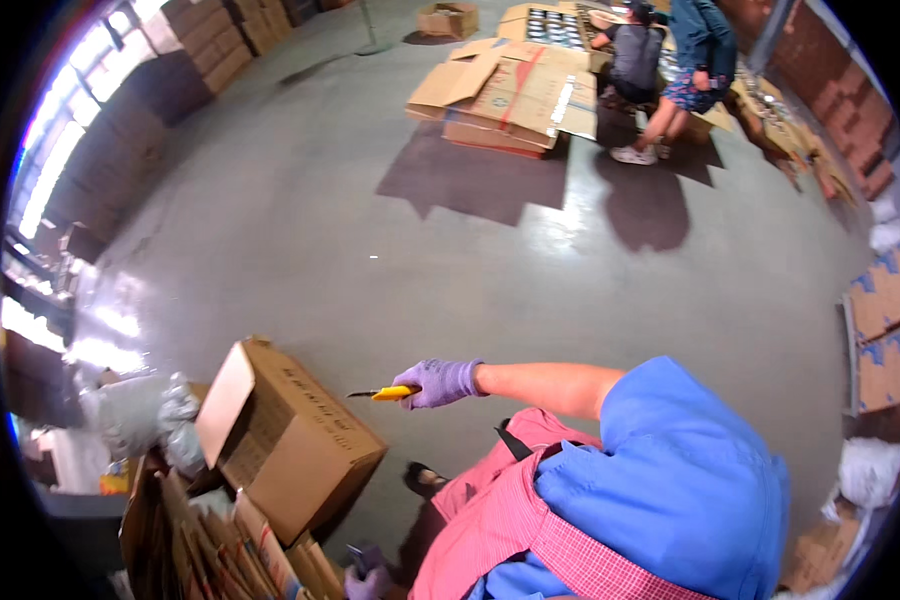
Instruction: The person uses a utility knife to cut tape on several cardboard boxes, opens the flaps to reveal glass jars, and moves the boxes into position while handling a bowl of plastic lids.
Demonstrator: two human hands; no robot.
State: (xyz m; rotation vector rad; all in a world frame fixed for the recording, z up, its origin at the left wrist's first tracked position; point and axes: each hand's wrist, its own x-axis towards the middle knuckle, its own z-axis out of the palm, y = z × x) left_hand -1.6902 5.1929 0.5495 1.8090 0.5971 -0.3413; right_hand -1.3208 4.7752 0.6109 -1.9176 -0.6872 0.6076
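Note:
My right hand [441, 384], in a purple glove, is shut on a yellow utility knife [396, 392]. The blade points left, towards an open cardboard box [322, 450] that lies tilted with one flap standing out. Blade and box are apart. My left hand [371, 582], also gloved in purple, is low at the bottom edge and partly cut off. It seems closed around a small dark object [356, 555], whose kind I cannot make out. Beside that hand, flattened cardboard sheets [225, 555] stand packed on edge.
Clear plastic bags [131, 412] sit left of the box. Across the concrete floor [330, 225] lie stacked flattened cartons [510, 97]. Two people [690, 67] are beside trays of cans [555, 28]. Taped cartons [881, 330] stand at the right rim.

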